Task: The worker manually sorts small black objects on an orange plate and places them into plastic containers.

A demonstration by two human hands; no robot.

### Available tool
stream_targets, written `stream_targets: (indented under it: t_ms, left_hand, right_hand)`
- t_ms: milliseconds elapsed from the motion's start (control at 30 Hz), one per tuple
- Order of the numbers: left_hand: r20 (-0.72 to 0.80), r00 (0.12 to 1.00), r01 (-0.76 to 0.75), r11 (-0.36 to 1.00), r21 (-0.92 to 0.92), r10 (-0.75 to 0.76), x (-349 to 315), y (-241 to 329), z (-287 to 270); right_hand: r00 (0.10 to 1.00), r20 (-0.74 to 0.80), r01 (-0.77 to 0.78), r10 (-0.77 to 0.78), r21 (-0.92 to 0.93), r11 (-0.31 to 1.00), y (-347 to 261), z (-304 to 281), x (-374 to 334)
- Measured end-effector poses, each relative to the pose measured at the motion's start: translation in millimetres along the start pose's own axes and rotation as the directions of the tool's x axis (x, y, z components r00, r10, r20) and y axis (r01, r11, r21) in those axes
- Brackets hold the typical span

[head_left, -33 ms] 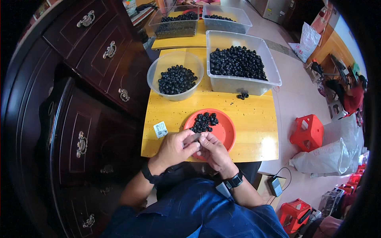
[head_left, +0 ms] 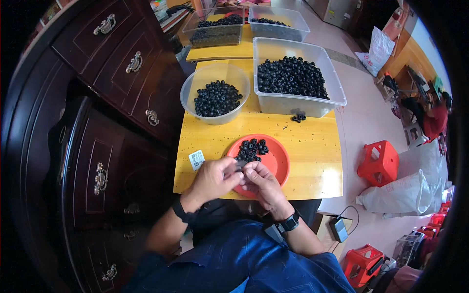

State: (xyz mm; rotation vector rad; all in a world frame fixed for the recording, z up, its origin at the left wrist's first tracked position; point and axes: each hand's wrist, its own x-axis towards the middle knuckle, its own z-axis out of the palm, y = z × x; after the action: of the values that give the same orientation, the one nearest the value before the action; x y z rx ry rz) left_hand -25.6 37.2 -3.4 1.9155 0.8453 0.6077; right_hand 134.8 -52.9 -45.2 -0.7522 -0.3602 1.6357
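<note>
Over the near edge of a shallow red plate [head_left: 279, 168], my two hands meet with fingertips almost touching. My left hand [head_left: 211, 180] is closed, and a thin greyish piece [head_left: 241, 164], blurred, shows between its thumb and forefinger. Pinched together, the thumb and fingers of my right hand [head_left: 266, 186] hide whatever they hold. Several small black rounded parts with holes [head_left: 253, 146] lie loose in the plate, just beyond my fingertips.
Beyond the plate stand a round clear tub [head_left: 215, 117] and a large clear bin [head_left: 303, 105], both holding black parts. A few parts [head_left: 298, 118] lie beside the bin. A printed label [head_left: 197, 159] lies left on the yellow table [head_left: 312, 146]. Dark drawers [head_left: 122, 107] border the left; a red stool [head_left: 378, 163] stands right.
My left fingers have shifted slightly, and the greyish piece between them looks tilted differently. My right hand stays almost in place, and the plate and tubs have not moved.
</note>
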Motion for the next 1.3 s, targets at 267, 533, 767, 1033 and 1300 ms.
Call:
stream_targets:
  t_ms: [267,533,767,1033,1300]
  left_hand:
    - [-0.367,0.918,-0.098,0.982,0.161,0.152,109.4,-19.0,-65.7]
    - [-0.131,0.98,0.182,0.934,0.308,-0.148,25.0,-58.2,-20.5]
    - [-0.128,0.959,0.261,0.964,0.049,-0.253,-3.0,-73.8,32.1]
    - [-0.132,0.959,0.253,0.967,-0.001,-0.251,4.5,-62.3,26.1]
    - [-0.162,0.956,0.251,0.968,0.027,-0.243,12.7,-73.0,27.2]
  right_hand:
    - [0.904,-0.092,0.28,-0.418,-0.612,0.74,-19.9,-26.4,11.7]
    - [0.811,0.129,0.226,-0.571,-0.969,0.101,-32.1,-37.2,35.6]
    - [0.785,0.211,0.121,-0.583,-0.974,-0.19,-24.0,-32.4,49.0]
    - [0.796,0.226,0.133,-0.562,-0.97,-0.203,-31.4,-20.8,47.7]
    - [0.813,0.363,0.217,-0.456,-0.915,-0.341,-17.9,-24.2,52.1]
